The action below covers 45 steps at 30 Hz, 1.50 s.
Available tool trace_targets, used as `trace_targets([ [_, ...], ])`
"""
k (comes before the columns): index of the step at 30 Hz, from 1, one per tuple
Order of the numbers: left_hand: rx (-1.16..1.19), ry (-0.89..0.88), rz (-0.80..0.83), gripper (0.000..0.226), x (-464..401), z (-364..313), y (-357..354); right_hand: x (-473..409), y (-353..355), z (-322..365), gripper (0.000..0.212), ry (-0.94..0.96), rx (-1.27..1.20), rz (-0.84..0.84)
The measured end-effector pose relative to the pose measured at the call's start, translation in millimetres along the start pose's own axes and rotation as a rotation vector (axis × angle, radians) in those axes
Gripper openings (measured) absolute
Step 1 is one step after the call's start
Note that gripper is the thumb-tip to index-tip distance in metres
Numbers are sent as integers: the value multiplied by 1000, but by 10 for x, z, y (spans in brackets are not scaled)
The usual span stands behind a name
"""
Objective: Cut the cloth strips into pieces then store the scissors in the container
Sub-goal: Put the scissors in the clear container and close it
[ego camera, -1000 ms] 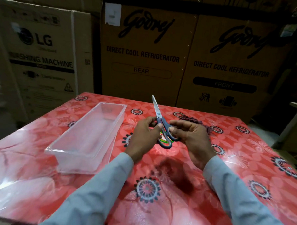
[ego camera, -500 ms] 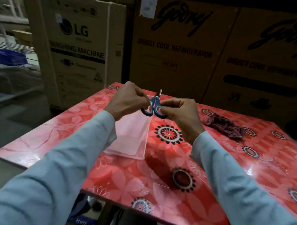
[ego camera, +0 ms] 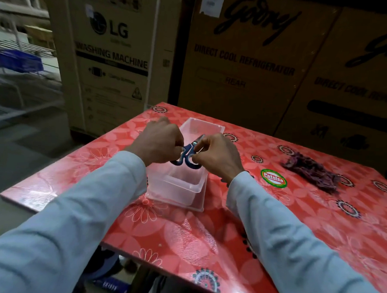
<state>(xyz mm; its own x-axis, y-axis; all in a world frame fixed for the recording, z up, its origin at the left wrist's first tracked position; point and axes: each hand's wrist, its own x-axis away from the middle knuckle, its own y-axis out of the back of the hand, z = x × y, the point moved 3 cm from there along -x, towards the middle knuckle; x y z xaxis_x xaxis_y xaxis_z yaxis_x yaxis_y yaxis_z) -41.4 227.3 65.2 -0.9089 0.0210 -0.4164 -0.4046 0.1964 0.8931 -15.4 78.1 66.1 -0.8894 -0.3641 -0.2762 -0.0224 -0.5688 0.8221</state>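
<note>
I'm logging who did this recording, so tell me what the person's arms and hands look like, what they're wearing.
Both arms wear long pale blue-grey cloth sleeves, the left sleeve and the right sleeve, plain and unmarked, reaching the wrists. The left hand and right hand are bare, ungloved. A dark beaded band seems to edge the right cuff, too small to tell surely.

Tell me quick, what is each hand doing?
Left hand: grips the scissors handle.
Right hand: grips the other handle, over the container.
</note>
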Motion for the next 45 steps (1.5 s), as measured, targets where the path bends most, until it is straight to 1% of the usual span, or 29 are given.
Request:
trace_targets([
  [4,-178,-51,39,20,13,-90,-7,-3,-13,-4,17,9,97,79],
  [6,-202,-44,65,21,9,-90,-30,-6,-29,-2,18,8,105,117],
  [7,-175,-37,84,23,0,-66,-54,-15,-49,-8,18,10,100,128],
  [9,-19,-11,106,33,-14,-25,-87,-26,-81,-28,24,9,88,122],
  [11,141,50,103,55,-10,-9,-75,-25,-91,-53,43,2,39,89],
  [13,324,190,64,73,12,32,-58,24,-61,-68,62,-17,-57,17],
  [14,430,272,41,74,35,52,-47,53,-48,-78,66,-38,-125,-18],
  [15,532,333,29,69,61,67,-39,75,-51,-98,67,-73,-201,-40],
  [17,702,406,38,50,96,85,-35,120,-60,-128,71,-145,-311,-55],
  [18,764,438,38,46,109,85,-32,126,-78,-154,71,-158,-342,-48],
  [19,803,469,32,47,120,80,-21,123,-90,-180,66,-161,-357,-42],
  [21,819,500,13,52,114,62,-1,110,-68,-225,49,-148,-367,-38],
  [23,848,491,-12,49,90,-8,50,105,16,-277,36,-142,-399,-52],
  [25,894,458,-30,42,59,-129,117,85,120,-367,39,-129,-436,-70],
  [28,958,384,-15,41,5,-370,146,94,339,-541,42,-106,-462,-87],
  [32,1001,292,34,37,-71,-735,-32,223,665,-837,42,-135,-475,-86],
  [34,999,264,51,36,-93,-924,-153,288,781,-1005,45,-161,-479,-89],
  [37,996,245,74,31,-106,-1138,-342,382,861,-1217,50,-211,-502,-104],
  [40,991,218,56,28,-115,-1254,-489,439,841,-1382,49,-266,-500,-134],
  [43,1028,233,45,31,-117,-1277,-549,435,801,-1466,76,-284,-515,-126],
  [44,1036,229,44,33,-117,-1279,-561,426,802,-1490,75,-290,-515,-121],
  [45,1035,230,43,35,-117,-1274,-571,430,813,-1493,67,-300,-515,-121],
])
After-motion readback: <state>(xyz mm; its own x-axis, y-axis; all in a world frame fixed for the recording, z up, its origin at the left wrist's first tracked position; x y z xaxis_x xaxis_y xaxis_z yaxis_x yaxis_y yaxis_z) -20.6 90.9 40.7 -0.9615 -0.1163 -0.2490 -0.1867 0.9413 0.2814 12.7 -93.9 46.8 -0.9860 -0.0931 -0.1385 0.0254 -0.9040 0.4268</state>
